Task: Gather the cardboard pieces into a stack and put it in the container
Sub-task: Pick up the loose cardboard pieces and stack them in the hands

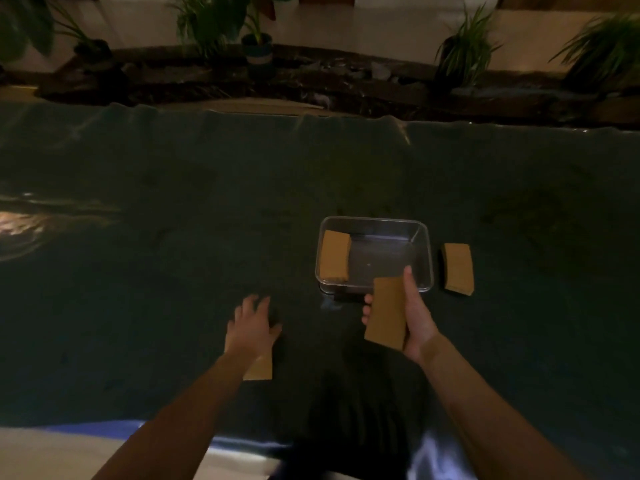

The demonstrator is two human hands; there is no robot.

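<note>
A clear plastic container (pixel 424 258) stands on the dark cloth, right of centre. One brown cardboard piece (pixel 335 255) leans inside it against the left wall. My right hand (pixel 417 317) grips another cardboard piece (pixel 387 311) just in front of the container's near rim, thumb along its right edge. A third cardboard piece (pixel 458 268) lies on the cloth to the right of the container. My left hand (pixel 252 323) rests fingers spread on the cloth over a fourth cardboard piece (pixel 259 370), which shows only under the wrist.
A dark green cloth (pixel 173 237) covers the whole table. Beyond its far edge runs a dark ledge with several potted plants (pixel 258 46). The near table edge (pixel 104 431) shows pale at the bottom left.
</note>
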